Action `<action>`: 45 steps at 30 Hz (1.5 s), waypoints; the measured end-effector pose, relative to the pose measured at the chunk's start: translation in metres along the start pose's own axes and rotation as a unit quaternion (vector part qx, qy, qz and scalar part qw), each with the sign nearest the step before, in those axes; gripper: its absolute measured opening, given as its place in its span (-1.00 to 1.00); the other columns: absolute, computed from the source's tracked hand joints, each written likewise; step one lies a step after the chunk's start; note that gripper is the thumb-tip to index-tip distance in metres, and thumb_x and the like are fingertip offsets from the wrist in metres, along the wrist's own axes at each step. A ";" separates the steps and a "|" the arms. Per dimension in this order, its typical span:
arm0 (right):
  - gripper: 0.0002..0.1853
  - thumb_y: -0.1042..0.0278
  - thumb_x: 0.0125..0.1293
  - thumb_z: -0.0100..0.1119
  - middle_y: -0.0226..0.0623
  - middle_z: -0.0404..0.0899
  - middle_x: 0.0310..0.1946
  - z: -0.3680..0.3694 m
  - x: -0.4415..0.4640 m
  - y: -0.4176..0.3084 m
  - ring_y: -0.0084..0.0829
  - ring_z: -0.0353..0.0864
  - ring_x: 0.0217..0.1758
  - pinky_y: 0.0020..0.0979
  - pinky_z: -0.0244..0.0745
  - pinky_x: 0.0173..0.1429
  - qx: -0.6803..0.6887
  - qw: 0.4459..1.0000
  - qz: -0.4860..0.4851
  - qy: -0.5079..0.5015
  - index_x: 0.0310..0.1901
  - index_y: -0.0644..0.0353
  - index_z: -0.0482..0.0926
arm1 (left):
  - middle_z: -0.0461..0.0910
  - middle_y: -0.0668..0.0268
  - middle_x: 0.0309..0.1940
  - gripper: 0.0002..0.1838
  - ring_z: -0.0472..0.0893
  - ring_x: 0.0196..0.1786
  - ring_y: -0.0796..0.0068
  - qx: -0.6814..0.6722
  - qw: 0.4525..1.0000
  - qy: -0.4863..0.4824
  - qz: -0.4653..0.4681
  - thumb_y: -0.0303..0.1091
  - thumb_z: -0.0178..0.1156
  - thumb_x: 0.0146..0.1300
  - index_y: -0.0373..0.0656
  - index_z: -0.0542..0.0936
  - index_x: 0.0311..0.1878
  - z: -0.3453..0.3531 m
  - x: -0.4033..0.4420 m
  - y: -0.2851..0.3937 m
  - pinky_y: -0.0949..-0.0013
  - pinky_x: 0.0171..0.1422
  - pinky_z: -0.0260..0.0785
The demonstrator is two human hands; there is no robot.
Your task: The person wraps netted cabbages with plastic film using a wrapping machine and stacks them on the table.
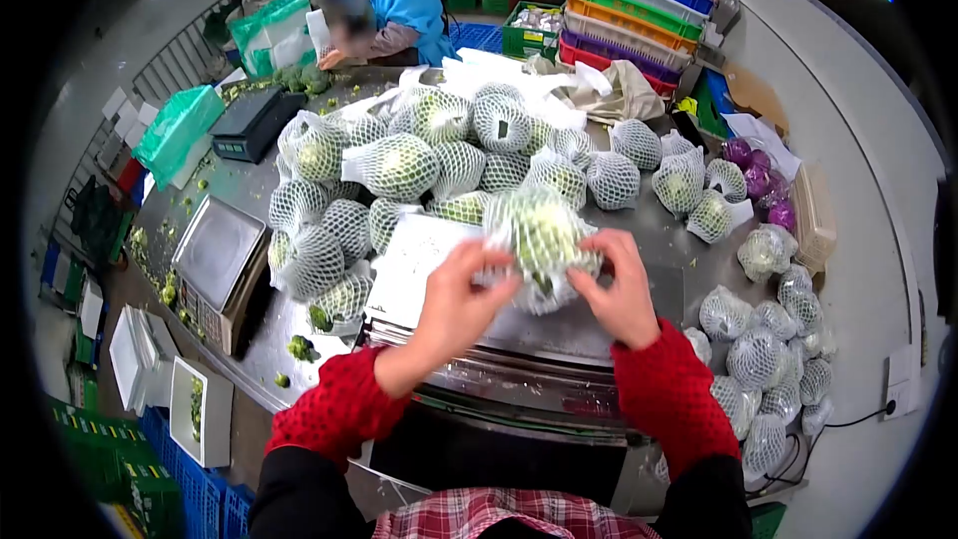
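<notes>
Head view: left hand point(461, 287) and right hand point(625, 289) pinch a net-wrapped vegetable point(539, 225) with their fingers point(611, 252); beyond it, netted vegetables point(399, 168) crowd the desk point(654, 225).

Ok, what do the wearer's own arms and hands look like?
The left hand and right hand are ungloved. Each forearm has a red sleeve with dark spots, ending near the wrist; a plain black sleeve shows further up each arm.
</notes>
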State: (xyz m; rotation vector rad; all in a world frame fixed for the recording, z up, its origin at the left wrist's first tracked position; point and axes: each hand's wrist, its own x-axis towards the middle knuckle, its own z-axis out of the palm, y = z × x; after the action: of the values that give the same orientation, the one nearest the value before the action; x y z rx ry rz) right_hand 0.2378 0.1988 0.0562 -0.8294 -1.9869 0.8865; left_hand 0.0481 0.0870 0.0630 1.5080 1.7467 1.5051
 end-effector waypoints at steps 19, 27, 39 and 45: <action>-0.57 0.03 0.19 0.25 -0.10 0.60 -0.63 -0.089 -0.165 0.022 -0.30 0.58 -0.60 -0.27 0.46 -0.46 -0.205 0.932 0.269 -0.128 -0.54 0.32 0.61 | 0.57 0.10 -0.66 -0.55 0.61 -0.54 0.16 0.342 0.912 -0.210 -0.083 0.02 0.22 0.15 -0.21 0.67 -0.56 -0.045 -0.094 -0.061 0.18 -0.43 0.42; -0.80 0.35 0.31 -0.04 0.15 0.57 -0.47 -0.120 -0.144 -0.102 -0.19 0.51 -0.67 -0.30 0.47 -0.57 0.389 0.899 0.183 -0.088 -0.39 0.33 0.38 | 0.51 0.16 -0.61 -0.74 0.60 -0.51 0.29 -0.462 0.837 -0.224 -0.191 -0.39 0.02 0.40 -0.30 0.45 -0.44 -0.125 -0.097 0.052 0.34 -0.44 0.45; -0.72 0.61 0.34 0.07 -0.17 0.50 0.15 -0.009 -0.045 0.080 -0.35 0.56 0.15 -0.40 0.47 0.21 0.284 0.949 0.125 -0.062 0.07 0.27 0.45 | 0.30 0.05 0.37 -0.27 0.63 0.07 0.27 -0.016 0.972 -0.236 -0.001 -0.74 0.11 0.12 -0.16 0.17 0.38 -0.019 0.020 -0.086 0.33 0.08 0.51; -0.42 0.63 0.10 0.24 -0.07 0.54 0.10 -0.026 -0.044 0.052 -0.10 0.49 0.24 -0.28 0.38 0.29 0.015 0.986 -0.023 -0.164 0.22 0.20 0.43 | 0.49 0.04 0.19 0.00 0.59 0.05 0.01 0.172 0.926 -0.179 0.286 -0.47 0.47 -0.31 -0.25 0.28 0.35 -0.008 0.011 -0.066 0.22 0.02 0.53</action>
State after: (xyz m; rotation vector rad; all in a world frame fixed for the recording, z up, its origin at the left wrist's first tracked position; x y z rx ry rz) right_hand 0.2932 0.1997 0.0086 -0.6487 -2.2595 1.0791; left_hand 0.0073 0.1025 0.0123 2.4578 1.4680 1.0657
